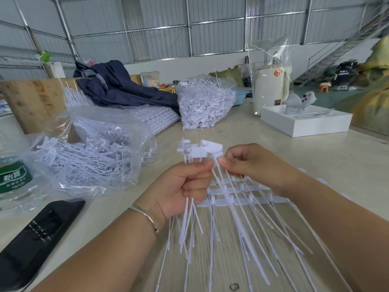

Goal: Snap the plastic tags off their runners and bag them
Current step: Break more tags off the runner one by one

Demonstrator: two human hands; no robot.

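Left hand (pixel 179 186) is gripping a tag bundle (pixel 195 150), heads up. Right hand (pixel 248 163) is pinching one tag stem beside it, over runners (pixel 242 192) lying on tabletop (pixel 273 148).

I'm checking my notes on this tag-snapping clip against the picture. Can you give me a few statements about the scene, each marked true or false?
1. The left hand holds a bunch of white tags with their stems hanging below the fist. True.
2. The right hand rests flat on the table, away from the tags. False: it pinches a tag stem right beside the left hand's fingertips.
3. A runner strip with tags attached lies on the table under the hands. True.
4. The open clear bag on the left holds nothing. False: it holds many loose tags.
5. A silver bracelet sits on the left wrist. True.
6. The water bottle stands at the right edge. False: it is at the left edge.
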